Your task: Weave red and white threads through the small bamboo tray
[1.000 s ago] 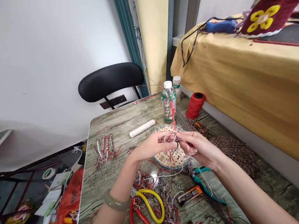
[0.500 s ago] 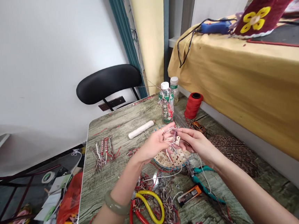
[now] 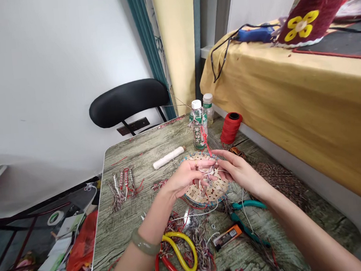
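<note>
Both hands meet above a round woven basket with a blue-laced rim. My left hand, with a ring on a finger and a bangle on the wrist, is closed around thin pale and reddish cords. My right hand pinches the same cords from the right, fingertips nearly touching the left ones. A white cord trails below the hands across the basket's front. Behind them stands a green-labelled bottle with red cord hanging from it.
A white roll, braided pieces and a red thread spool lie or stand on the table. Nearer are red-and-yellow-handled scissors, teal-handled pliers, an orange-black box and thread scraps.
My left fingers have dropped from pointing up to lying more level, and the hands have come closer together. The red cord at the bottle now reaches toward the hands. The view has shifted slightly.
</note>
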A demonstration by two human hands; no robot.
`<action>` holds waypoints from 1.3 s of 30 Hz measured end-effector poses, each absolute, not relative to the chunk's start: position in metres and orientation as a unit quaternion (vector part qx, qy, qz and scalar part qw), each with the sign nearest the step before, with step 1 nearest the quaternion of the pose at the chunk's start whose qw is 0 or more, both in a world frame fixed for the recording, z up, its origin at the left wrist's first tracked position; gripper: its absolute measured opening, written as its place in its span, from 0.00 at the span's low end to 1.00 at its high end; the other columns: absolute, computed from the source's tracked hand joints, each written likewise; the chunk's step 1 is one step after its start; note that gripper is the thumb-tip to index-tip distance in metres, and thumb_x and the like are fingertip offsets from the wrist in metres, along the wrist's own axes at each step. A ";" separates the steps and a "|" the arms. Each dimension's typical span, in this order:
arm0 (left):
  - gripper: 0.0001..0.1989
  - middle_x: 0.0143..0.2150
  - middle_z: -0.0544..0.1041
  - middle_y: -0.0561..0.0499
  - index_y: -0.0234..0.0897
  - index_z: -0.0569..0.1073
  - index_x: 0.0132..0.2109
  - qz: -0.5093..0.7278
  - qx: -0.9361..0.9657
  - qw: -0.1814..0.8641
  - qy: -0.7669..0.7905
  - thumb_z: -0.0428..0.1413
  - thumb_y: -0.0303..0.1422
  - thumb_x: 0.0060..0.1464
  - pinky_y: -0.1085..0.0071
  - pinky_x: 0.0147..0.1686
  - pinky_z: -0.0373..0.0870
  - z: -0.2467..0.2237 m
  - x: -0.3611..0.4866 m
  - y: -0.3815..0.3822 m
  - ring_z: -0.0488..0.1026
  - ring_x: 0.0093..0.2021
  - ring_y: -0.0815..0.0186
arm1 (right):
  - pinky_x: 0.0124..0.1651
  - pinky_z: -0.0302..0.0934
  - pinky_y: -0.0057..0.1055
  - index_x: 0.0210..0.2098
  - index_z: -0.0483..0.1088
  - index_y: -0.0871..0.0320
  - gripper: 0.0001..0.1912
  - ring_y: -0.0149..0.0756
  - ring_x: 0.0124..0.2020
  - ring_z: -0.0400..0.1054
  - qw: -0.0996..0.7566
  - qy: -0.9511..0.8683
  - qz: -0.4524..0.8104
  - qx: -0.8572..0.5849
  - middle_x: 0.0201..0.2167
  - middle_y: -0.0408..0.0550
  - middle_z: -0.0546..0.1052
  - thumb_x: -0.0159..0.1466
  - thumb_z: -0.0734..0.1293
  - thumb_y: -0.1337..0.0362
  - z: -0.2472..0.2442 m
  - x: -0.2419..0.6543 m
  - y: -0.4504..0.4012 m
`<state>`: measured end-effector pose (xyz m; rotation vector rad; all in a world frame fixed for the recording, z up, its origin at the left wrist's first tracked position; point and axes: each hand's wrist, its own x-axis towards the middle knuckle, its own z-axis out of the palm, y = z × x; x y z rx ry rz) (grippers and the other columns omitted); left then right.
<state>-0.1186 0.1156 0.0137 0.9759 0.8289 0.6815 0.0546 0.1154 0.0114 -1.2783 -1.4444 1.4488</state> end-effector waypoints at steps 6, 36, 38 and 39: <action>0.23 0.47 0.74 0.42 0.37 0.75 0.45 0.316 0.435 0.762 0.361 0.51 0.19 0.39 0.78 0.24 0.67 0.016 -0.122 0.115 0.75 0.36 0.64 | 0.41 0.54 0.36 0.45 0.67 0.55 0.16 0.40 0.38 0.62 0.394 -0.690 0.320 -0.516 0.35 0.47 0.71 0.56 0.64 0.62 0.014 0.071 0.113; 0.13 0.37 0.77 0.46 0.32 0.73 0.44 0.338 0.456 0.637 0.521 0.50 0.27 0.52 0.77 0.24 0.67 0.029 -0.107 0.099 0.73 0.26 0.70 | 0.25 0.51 0.25 0.36 0.66 0.60 0.16 0.29 0.22 0.58 0.463 -0.381 0.610 -0.518 0.19 0.40 0.68 0.57 0.65 0.53 -0.003 0.029 0.029; 0.13 0.36 0.76 0.48 0.33 0.73 0.44 0.360 0.462 0.596 0.549 0.49 0.28 0.52 0.77 0.21 0.66 0.027 -0.104 0.093 0.70 0.20 0.74 | 0.26 0.52 0.25 0.33 0.66 0.59 0.15 0.28 0.23 0.58 0.464 -0.390 0.599 -0.524 0.20 0.41 0.69 0.57 0.64 0.53 -0.001 0.029 0.029; 0.13 0.34 0.75 0.49 0.34 0.72 0.44 0.376 0.470 0.569 0.560 0.50 0.28 0.52 0.77 0.20 0.65 0.026 -0.102 0.090 0.68 0.18 0.75 | 0.26 0.52 0.25 0.31 0.66 0.59 0.15 0.28 0.23 0.58 0.463 -0.397 0.592 -0.527 0.20 0.41 0.69 0.58 0.63 0.53 0.000 0.030 0.029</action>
